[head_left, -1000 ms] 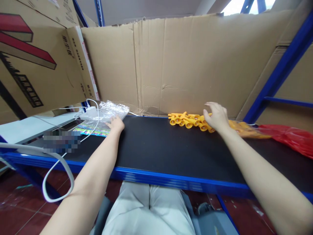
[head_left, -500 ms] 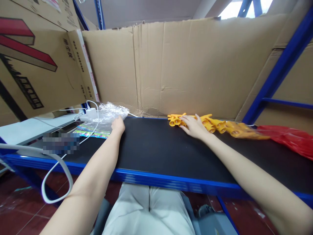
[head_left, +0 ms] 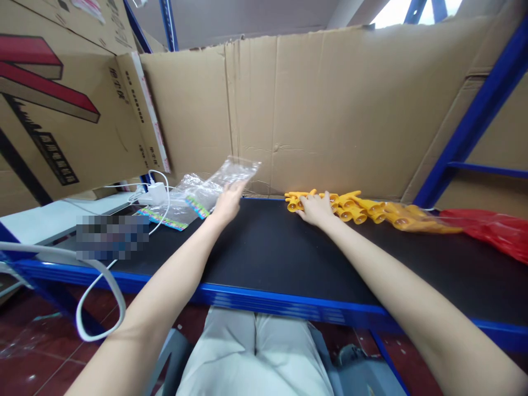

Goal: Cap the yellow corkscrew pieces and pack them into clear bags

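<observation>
Pinched in my left hand (head_left: 227,205) is a clear plastic bag (head_left: 237,169) with a colourful printed strip at its lower end, lifted off the table and tilted. More clear bags (head_left: 175,212) of the same sort lie just left of it. My right hand (head_left: 317,210) has its fingers curled over a yellow plastic piece (head_left: 292,205) with a round, cup-like end, at the left end of a row. Several similar yellow pieces (head_left: 350,213) lie beside that hand; those at the right are partly inside a transparent wrapper (head_left: 424,220).
A red plastic bag (head_left: 490,224) lies at the right of the black tabletop (head_left: 264,253). Behind stands a tall cardboard sheet (head_left: 330,110), with a large carton (head_left: 82,148) at the left. White cables and a white adapter (head_left: 155,192) sit on the left side, near a blurred-out object (head_left: 111,236).
My left hand has moved right, drawing one clear bag up and away from the others. My right hand has shifted slightly left and its fingers have curled over the yellow piece.
</observation>
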Demonstrator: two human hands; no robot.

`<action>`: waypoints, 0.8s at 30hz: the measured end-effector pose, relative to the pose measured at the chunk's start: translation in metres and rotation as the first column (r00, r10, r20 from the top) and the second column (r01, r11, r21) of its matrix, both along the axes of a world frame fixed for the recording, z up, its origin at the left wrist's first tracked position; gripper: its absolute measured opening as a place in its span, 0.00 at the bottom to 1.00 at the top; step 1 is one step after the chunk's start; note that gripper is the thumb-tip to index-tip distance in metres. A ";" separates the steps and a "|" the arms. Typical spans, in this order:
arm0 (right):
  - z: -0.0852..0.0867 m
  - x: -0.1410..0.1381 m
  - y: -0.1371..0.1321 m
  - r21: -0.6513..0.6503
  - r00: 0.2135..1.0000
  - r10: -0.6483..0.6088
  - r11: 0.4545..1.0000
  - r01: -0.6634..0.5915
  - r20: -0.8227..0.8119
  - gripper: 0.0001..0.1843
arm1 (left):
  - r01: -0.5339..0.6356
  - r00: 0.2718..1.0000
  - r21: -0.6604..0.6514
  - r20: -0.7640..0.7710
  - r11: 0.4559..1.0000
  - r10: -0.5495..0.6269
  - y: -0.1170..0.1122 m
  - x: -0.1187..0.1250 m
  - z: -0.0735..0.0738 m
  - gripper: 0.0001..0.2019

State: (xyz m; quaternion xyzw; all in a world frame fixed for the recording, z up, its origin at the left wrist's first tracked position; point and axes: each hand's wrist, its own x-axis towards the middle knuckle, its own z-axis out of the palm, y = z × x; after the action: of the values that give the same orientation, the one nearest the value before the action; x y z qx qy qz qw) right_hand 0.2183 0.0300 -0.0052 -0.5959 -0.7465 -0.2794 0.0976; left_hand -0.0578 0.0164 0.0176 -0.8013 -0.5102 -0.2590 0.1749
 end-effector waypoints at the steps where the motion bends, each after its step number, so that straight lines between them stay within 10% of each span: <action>1: -0.002 0.000 0.000 0.016 1.000 -0.001 1.000 0.001 -0.005 0.21 | 0.122 0.992 -0.021 -0.035 0.992 -0.123 -0.004 0.009 0.001 0.42; 7: -0.006 0.001 -0.002 0.056 1.000 0.019 0.998 -0.019 -0.016 0.18 | 0.307 0.930 -0.269 -0.120 0.913 -0.348 -0.009 0.027 -0.009 0.41; 19: 0.007 0.008 -0.007 0.139 0.974 0.058 0.990 -0.027 -0.219 0.16 | 0.101 0.982 -0.498 -0.087 0.862 -0.165 0.018 0.002 -0.023 0.35; 24: 0.026 0.019 -0.011 0.180 0.806 0.220 0.973 -0.143 -0.549 0.18 | 0.155 0.987 -0.525 0.118 0.837 -0.109 0.018 0.001 -0.021 0.25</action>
State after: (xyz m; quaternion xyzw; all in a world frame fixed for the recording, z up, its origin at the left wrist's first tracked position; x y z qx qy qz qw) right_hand 0.2370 0.0195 0.0208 -0.5699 -0.7178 -0.1276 0.3790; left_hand -0.0571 0.0345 -0.0035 -0.8400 -0.5123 -0.1519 -0.0940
